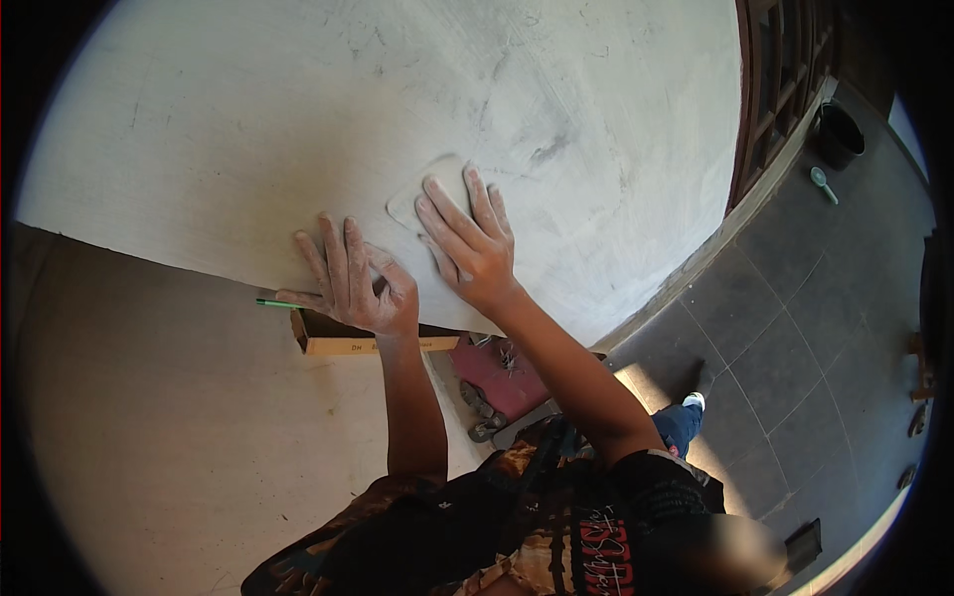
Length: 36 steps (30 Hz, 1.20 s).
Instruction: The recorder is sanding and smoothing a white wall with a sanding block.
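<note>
My right hand (469,238) lies flat on a pale, rounded-corner sheet (408,205), perhaps sandpaper, and presses it against the white plastered wall (246,149). Only part of the sheet shows past the fingers. Lower and to the left, my left hand (358,283) has its fingers spread and holds nothing; its fingertips are at the wall surface. Both hands are coated in white dust. Just under the left hand is a shallow cardboard box (328,346) bearing writing, partly hidden by the wrist. A thin green stick, possibly a pen (276,303), pokes out by the little finger.
Beneath my arms, a dark pink surface (496,376) carries small metal-looking pieces, with footwear (486,426) beside it. On the grey tiled floor (775,357) stand a black bucket (841,138) and a pale green handled tool (823,183). A brown wooden window frame (745,149) borders the wall.
</note>
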### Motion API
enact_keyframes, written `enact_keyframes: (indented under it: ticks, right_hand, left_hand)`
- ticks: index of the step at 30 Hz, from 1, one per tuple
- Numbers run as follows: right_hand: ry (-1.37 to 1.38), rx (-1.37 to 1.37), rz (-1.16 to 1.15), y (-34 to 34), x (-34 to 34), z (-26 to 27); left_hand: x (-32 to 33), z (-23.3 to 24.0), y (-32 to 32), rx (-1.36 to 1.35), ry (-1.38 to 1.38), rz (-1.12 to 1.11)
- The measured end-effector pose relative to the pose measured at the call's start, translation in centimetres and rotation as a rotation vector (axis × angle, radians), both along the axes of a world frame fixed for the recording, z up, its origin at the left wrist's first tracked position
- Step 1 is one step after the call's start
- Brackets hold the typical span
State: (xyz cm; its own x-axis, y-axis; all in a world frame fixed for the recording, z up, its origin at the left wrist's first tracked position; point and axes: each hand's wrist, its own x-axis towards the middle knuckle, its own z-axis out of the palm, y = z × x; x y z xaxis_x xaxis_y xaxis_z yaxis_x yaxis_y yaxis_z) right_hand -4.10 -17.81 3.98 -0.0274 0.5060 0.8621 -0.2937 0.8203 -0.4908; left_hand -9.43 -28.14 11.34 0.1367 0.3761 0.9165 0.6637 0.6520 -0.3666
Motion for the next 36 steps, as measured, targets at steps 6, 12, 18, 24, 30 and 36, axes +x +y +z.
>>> enact_keyframes:
  ticks: [6,12,18,24,30,36]
  right_hand:
    - [-0.105,0.022,0.021,-3.1,-0.1,-6.6]
    - [-0.002,0.011,-0.031,-0.6,-0.3,-0.5]
    - [-0.070,0.026,0.034,-2.7,-0.2,-2.2]
    - [-0.032,0.019,0.010,-2.9,-0.2,-5.1]
    - [-0.033,-0.019,0.012,-1.7,-0.3,-0.9]
    - [-0.073,-0.043,-0.026,-2.8,-0.6,-6.3]
  left_hand:
    - [-0.2,-0.4,0.6,0.004,-0.006,-0.026]
    - [-0.2,-0.5,-0.4,0.002,-0.030,-0.016]
    - [-0.6,-0.6,-1.3,-0.010,-0.027,-0.034]
    - [-0.6,-1.0,-0.5,0.027,-0.079,-0.148]
    - [-0.3,-0.9,-1.3,0.004,-0.073,-0.080]
    - [-0.5,-1.5,-0.2,0.001,-0.097,-0.159]
